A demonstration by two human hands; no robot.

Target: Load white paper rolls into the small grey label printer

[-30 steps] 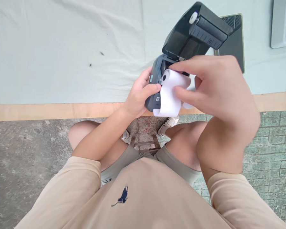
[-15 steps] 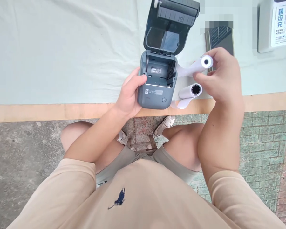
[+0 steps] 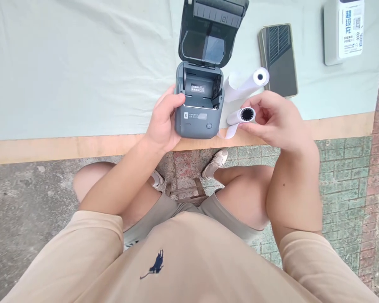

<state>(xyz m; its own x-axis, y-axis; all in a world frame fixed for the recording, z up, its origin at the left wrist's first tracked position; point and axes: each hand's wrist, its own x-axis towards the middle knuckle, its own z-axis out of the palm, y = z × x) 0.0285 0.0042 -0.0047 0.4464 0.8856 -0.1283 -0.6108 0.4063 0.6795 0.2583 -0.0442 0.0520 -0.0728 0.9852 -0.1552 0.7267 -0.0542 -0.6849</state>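
Note:
My left hand (image 3: pixel 164 120) grips the left side of a dark grey portable label printer (image 3: pixel 198 122), thumb on its upper edge. The printer's lid (image 3: pixel 208 42) stands raised, and its paper bay holds no roll. To the right, my right hand (image 3: pixel 273 120) has thumb and fingers closed around the end of a small white paper roll with a black toothed core (image 3: pixel 235 117); a loose strip of its paper curls below. Just beyond lies a second white paper roll (image 3: pixel 251 84) with a white core, partly unwound toward the printer.
A smartphone (image 3: pixel 281 63) lies on the pale green cloth (image 3: pixel 82 67) behind my right hand. At the far right stands a white box with a printed label (image 3: pixel 344 33). The wooden table edge (image 3: pixel 66 147) runs in front of my knees.
My right hand has left the white-cored roll and moved toward me onto the black-cored one. The left hand keeps its hold on the printer. The whole view has shifted slightly.

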